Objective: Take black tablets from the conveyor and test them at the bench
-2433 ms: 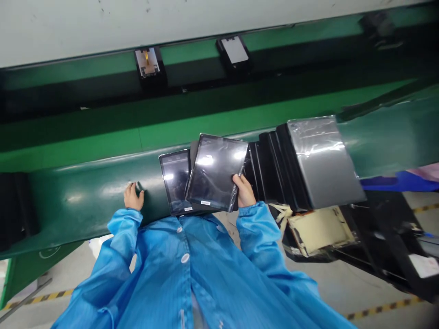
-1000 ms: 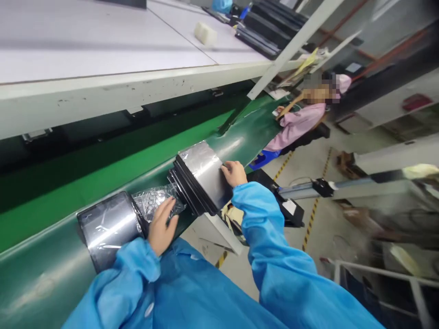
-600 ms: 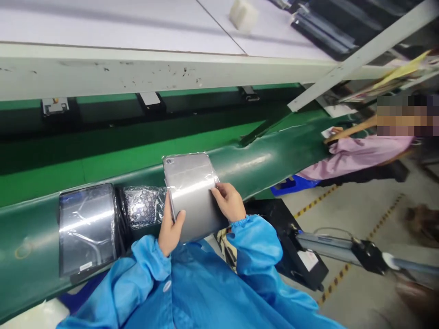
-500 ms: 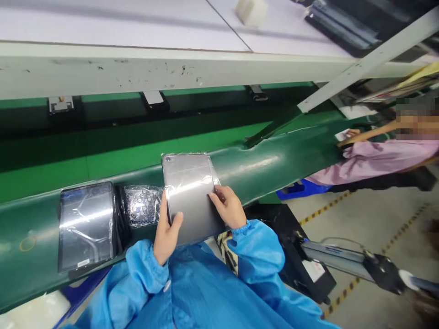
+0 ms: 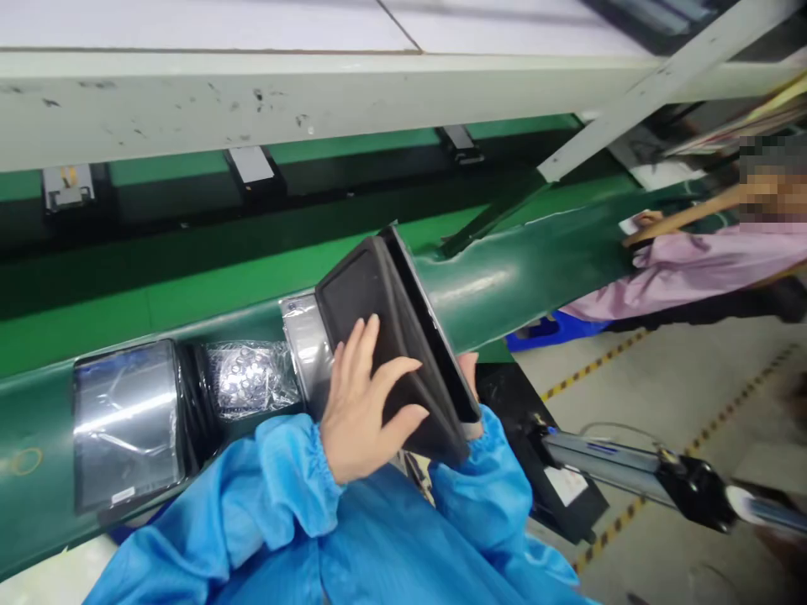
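A black tablet case (image 5: 371,294) stands tilted above the bench. Along its right side is a thin dark panel with a shiny edge, slightly apart from the cover at the top. My left hand (image 5: 366,403) lies against the case's face, fingers spread. My right hand (image 5: 470,378) grips the case from the far right side, mostly hidden behind it. Partly under the case, a silver tablet (image 5: 308,340) in clear film shows its left end. Left of that are a bubble-wrapped item (image 5: 249,378) and a film-covered dark tablet (image 5: 129,420) beside black pieces.
The green bench mat (image 5: 504,286) runs across. Behind it, a conveyor line carries devices (image 5: 252,168) under a white shelf (image 5: 189,118) with a slanted brace (image 5: 630,109). A co-worker's pink sleeve (image 5: 706,269) is at right. A rubber band (image 5: 26,460) lies far left.
The silver tablet, earlier between both hands, now lies lower, partly covered. A black case has come up over it, with my left hand on its face and my right behind. The view has shifted slightly.
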A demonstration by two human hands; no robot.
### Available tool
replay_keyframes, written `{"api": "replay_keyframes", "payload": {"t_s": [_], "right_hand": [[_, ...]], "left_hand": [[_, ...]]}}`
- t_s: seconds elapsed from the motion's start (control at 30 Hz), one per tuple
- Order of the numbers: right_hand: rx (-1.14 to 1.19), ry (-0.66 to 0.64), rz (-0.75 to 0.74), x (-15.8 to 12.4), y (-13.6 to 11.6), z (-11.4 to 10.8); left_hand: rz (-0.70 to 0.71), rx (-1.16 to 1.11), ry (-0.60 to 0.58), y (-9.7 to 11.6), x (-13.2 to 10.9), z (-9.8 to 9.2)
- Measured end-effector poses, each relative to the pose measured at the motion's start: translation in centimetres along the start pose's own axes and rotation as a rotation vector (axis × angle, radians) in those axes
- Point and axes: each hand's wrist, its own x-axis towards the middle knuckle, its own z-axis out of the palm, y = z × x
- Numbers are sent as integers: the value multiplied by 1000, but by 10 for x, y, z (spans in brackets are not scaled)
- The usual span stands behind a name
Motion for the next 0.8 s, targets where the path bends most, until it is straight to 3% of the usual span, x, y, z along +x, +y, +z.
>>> {"api": "replay_keyframes", "payload": {"t_s": [0.1,0.2,0.3,0.4,0.57,0.8], "right_hand": [[113,-42,-3,56,-20,1],[395,-56,133,88,-19,-4],[466,-87,236,91,-6,-7],[525,-102,301,88,4,-6],[622,-126,331,90,9,-5],[637,-171,265,88,-2,-5]], "left_hand": [[24,-47,99,-7,-15,-22],[-107,-281,241,-19,-39,-40],[-244,-421,436,-32,-60,-46],[-308,-403,532,-37,-68,-45],[-338,-381,532,-32,-63,-46],[-268,-430,541,-32,-57,-46]]}}
